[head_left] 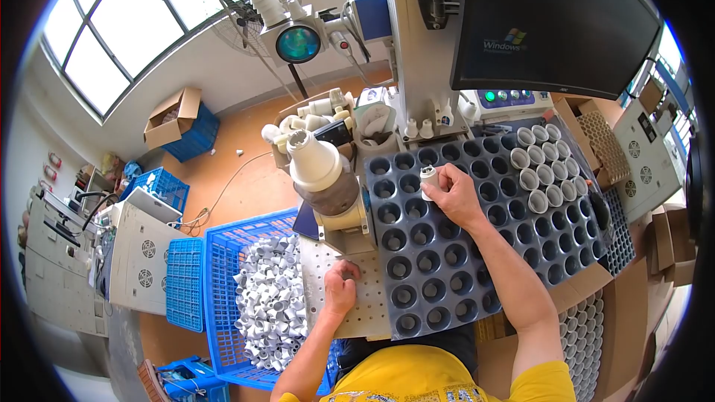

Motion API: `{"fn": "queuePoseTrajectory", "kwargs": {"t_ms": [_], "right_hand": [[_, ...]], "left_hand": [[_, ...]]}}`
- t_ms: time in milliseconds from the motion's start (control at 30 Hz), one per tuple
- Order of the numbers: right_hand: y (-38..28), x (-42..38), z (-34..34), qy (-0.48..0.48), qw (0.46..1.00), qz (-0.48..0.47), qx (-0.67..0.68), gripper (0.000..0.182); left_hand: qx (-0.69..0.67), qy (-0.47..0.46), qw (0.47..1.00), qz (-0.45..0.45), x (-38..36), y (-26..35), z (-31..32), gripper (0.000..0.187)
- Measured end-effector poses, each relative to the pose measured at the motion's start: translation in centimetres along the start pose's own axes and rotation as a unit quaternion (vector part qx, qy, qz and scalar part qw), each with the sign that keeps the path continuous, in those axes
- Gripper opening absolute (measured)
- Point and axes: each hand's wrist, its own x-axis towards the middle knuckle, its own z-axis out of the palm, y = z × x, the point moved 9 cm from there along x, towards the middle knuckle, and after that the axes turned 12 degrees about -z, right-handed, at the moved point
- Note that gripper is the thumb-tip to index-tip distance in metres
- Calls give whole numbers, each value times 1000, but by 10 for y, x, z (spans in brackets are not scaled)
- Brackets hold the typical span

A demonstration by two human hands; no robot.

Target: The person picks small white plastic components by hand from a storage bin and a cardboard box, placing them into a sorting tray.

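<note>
My right hand (456,197) pinches a small white cylindrical plastic piece (429,181) between thumb and fingers. Its top end has a darker, notched opening. The piece is held over the left part of a black tray (477,249) with rows of round pockets. My left hand (340,288) rests with curled fingers on a perforated pale plate (365,305), and nothing shows in it. Just above that hand stands a fixture with a cream stepped cone (314,162) on top. White cups (544,175) fill several pockets at the tray's upper right.
A blue crate (223,313) full of small white fittings (272,301) stands left of the plate. A lens head (298,43) on an arm and a monitor (551,22) hang above. Behind the fixture is a box of pale parts (313,108). More cups (585,342) sit in a carton at lower right.
</note>
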Motion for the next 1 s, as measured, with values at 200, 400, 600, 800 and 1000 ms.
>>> {"fn": "queuePoseTrajectory", "kwargs": {"t_ms": [200, 400, 600, 800, 1000], "right_hand": [[-2, 0, -1, 8, 1000, -12, -1, 38], [0, 0, -1, 4, 1000, -9, -9, 38], [4, -1, -1, 1, 1000, -7, -3, 38], [15, 10, -2, 23, 1000, 11, 17, 39], [-138, 67, 26, 48, 973, -68, 214, 38]], "left_hand": [[0, -2, 1000, 1, -1, 4, -1, 24], [2, 5, 1000, 11, -1, 4, -1, 24], [-162, 168, 965, 124, 21, 82, -86, 26], [-47, 224, 955, 188, 89, 245, -139, 40], [-104, 100, 959, 245, 120, 273, -130, 34]]}}
